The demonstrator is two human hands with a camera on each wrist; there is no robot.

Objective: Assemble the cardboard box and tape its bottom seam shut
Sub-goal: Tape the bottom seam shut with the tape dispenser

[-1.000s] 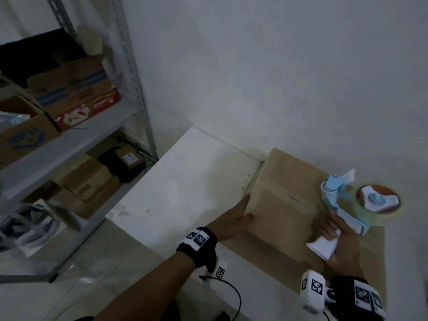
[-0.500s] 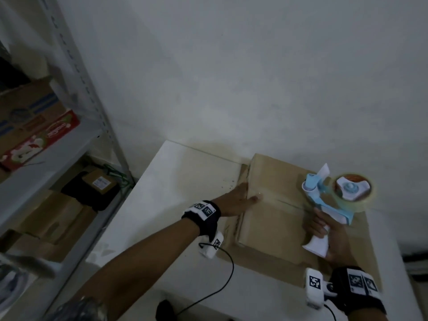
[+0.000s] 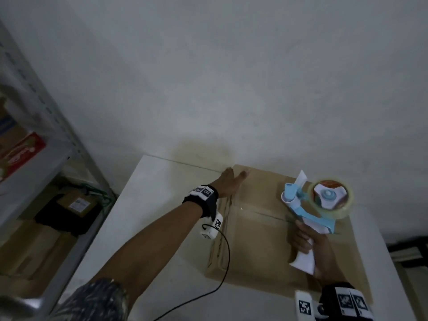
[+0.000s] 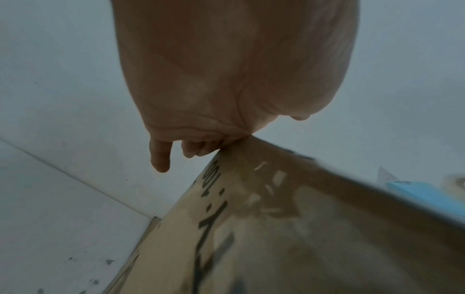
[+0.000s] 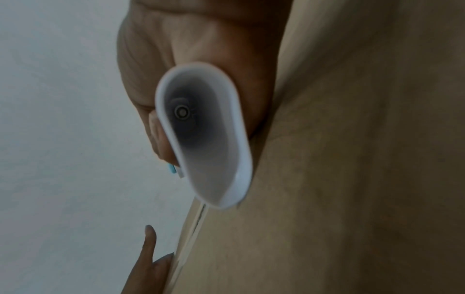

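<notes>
**Taping the box seam on the bench**

I see the cardboard box (image 3: 257, 239) lying on the white bench (image 3: 162, 205), pushed against the wall. My left hand (image 3: 228, 183) rests at the box's far left corner, fingers (image 4: 160, 157) stretched out and relaxed, the thumb on top. My right hand (image 3: 317, 249) has its fingers wrapped round the white handle of the tape dispenser (image 3: 322, 205), whose blue head sits over the box's centre seam.

Left hand (image 3: 228, 183) fingers (image 4: 160, 157) hidden behind box (image 3: 261, 239) far corner; side print (image 4: 214, 224) blurred, perhaps lettering.
</notes>
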